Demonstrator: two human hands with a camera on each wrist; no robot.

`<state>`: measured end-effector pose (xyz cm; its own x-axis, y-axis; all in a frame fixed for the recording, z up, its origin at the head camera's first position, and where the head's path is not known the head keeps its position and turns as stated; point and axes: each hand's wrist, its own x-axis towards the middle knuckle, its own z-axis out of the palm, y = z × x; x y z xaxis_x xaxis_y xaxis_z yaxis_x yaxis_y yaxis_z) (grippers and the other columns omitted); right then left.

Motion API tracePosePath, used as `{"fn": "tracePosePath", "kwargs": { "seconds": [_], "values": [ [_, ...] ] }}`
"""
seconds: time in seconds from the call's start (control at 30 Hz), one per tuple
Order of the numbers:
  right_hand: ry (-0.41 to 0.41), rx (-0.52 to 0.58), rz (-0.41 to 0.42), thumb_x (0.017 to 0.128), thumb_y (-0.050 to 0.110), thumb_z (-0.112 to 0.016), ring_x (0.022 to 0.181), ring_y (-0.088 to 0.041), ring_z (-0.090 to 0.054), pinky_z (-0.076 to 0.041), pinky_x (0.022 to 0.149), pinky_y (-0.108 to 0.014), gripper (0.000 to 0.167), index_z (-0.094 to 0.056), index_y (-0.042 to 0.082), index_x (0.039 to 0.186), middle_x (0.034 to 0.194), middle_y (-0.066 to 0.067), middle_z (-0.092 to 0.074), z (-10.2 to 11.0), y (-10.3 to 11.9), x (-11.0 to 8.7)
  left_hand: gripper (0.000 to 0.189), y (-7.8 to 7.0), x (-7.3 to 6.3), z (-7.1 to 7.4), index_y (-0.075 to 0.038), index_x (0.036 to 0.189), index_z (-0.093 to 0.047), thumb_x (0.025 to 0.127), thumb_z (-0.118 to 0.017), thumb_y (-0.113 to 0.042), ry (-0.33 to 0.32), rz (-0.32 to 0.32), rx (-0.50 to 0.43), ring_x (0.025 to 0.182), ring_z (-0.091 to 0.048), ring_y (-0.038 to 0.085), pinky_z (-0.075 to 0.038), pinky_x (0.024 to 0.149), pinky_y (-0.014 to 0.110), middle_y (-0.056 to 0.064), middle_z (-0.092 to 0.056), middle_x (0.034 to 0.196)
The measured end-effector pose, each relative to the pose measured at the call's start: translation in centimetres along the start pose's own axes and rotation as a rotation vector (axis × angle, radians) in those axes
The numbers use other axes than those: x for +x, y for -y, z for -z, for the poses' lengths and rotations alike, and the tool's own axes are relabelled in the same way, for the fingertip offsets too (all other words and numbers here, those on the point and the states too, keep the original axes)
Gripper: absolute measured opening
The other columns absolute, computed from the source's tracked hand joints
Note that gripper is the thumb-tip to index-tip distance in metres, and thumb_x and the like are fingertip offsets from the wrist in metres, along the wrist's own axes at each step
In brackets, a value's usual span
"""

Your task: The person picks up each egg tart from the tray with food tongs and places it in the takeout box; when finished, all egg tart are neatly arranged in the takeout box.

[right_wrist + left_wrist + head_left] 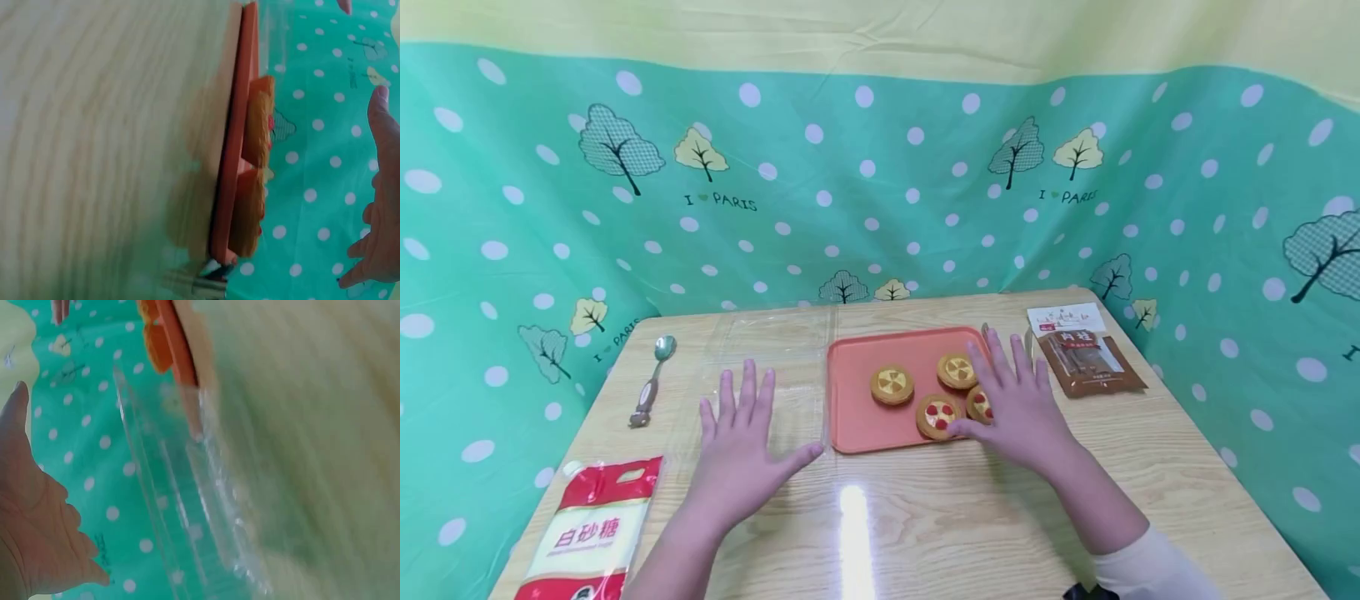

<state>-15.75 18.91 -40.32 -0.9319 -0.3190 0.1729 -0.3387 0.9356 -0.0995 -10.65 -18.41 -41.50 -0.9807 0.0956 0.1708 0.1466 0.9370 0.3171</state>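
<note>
My left hand (741,462), fingers spread, is held above the table near a transparent plastic container (793,396). With its fingers spread too, my right hand (1022,421) hovers at the right end of a pink tray (853,417). Neither hand holds anything. Several round pastries sit on the tray, among them a plain-topped one (892,385) and one with red pieces on top (936,418). Another red-topped pastry (980,407) is partly hidden by my right hand. In the left wrist view the container (187,487) stands beside the tray's edge.
A spoon (651,392) with a patterned handle lies at the left. A red-and-white sugar bag (587,533) is at the front left. Brown and white packets (1090,362) lie at the back right. Metal utensils (209,284) are partly hidden beside the tray. A green dotted curtain (910,208) surrounds the table.
</note>
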Motion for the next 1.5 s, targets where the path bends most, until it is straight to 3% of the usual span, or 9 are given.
{"fn": "tracePosePath", "kwargs": {
  "seconds": [0.33, 0.57, 0.67, 0.8, 1.0, 1.2, 1.5],
  "values": [
    [0.029, 0.054, -0.098, 0.083, 0.079, -0.049, 0.149, -0.045, 0.005, -0.009, 0.113, -0.072, 0.111, 0.007, 0.020, 0.159, 0.164, -0.010, 0.016, 0.5, -3.9, 0.3, 0.112, 5.3, 0.1, 2.8, -0.016, 0.156, 0.015, 0.086, -0.054, -0.071, 0.008, 0.100, -0.121, 0.145, 0.029, 0.038, 0.014, 0.107, 0.074, 0.005, 0.026, 0.161],
    [0.081, 0.174, -0.206, 0.081, 0.083, -0.044, 0.145, -0.053, -0.006, -0.020, 0.105, -0.076, 0.113, 0.014, 0.024, 0.157, 0.164, -0.014, 0.012, 0.3, -6.4, 0.3, 0.119, 9.1, -0.3, 3.6, -0.020, 0.153, 0.024, 0.085, -0.062, -0.067, 0.120, 0.187, -0.284, 0.143, 0.029, 0.042, -0.001, 0.102, 0.081, 0.006, 0.029, 0.160],
    [0.094, 0.213, -0.239, 0.080, 0.084, -0.045, 0.142, -0.056, -0.013, -0.023, 0.102, -0.077, 0.113, 0.013, 0.025, 0.157, 0.164, -0.019, 0.002, 0.0, -7.0, 0.3, 0.122, 10.2, -0.4, 3.4, -0.022, 0.151, 0.027, 0.083, -0.065, -0.065, 0.178, 0.209, -0.329, 0.143, 0.024, 0.048, -0.009, 0.099, 0.083, 0.008, 0.029, 0.160],
    [0.105, 0.244, -0.261, 0.081, 0.082, -0.046, 0.141, -0.056, -0.020, -0.026, 0.103, -0.075, 0.114, 0.007, 0.017, 0.158, 0.160, -0.028, -0.010, -0.5, -7.5, 0.3, 0.126, 11.0, -0.7, 3.1, -0.022, 0.151, 0.028, 0.082, -0.069, -0.062, 0.232, 0.220, -0.370, 0.144, 0.012, 0.055, -0.016, 0.098, 0.082, 0.015, 0.025, 0.161],
    [0.210, 0.283, -0.324, 0.083, 0.082, -0.044, 0.138, -0.060, -0.018, -0.026, 0.104, -0.074, 0.117, 0.003, 0.004, 0.157, 0.158, -0.034, -0.009, -1.4, -8.1, 0.4, 0.130, 11.5, -1.0, 2.6, -0.019, 0.152, 0.027, 0.081, -0.075, -0.055, 0.302, 0.258, -0.454, 0.144, 0.006, 0.056, -0.015, 0.104, 0.078, 0.021, 0.022, 0.160],
    [0.325, 0.346, -0.368, 0.086, 0.076, -0.048, 0.138, -0.057, -0.022, -0.027, 0.107, -0.070, 0.116, -0.003, -0.004, 0.155, 0.155, -0.037, -0.017, -2.9, -8.9, 0.8, 0.131, 11.8, -0.9, 2.4, -0.010, 0.152, 0.025, 0.080, -0.075, -0.055, 0.380, 0.311, -0.432, 0.140, -0.009, 0.061, -0.021, 0.105, 0.075, 0.031, 0.015, 0.158],
    [0.338, 0.400, -0.341, 0.093, 0.065, -0.049, 0.127, -0.050, -0.047, -0.045, 0.095, -0.062, 0.094, -0.029, -0.010, 0.146, 0.135, -0.034, -0.049, -4.0, -9.6, 1.1, 0.132, 12.0, -0.6, 2.0, -0.006, 0.152, 0.024, 0.079, -0.074, -0.057, 0.423, 0.348, -0.413, 0.137, -0.020, 0.062, -0.027, 0.105, 0.072, 0.037, -0.002, 0.157]
  ]
}}
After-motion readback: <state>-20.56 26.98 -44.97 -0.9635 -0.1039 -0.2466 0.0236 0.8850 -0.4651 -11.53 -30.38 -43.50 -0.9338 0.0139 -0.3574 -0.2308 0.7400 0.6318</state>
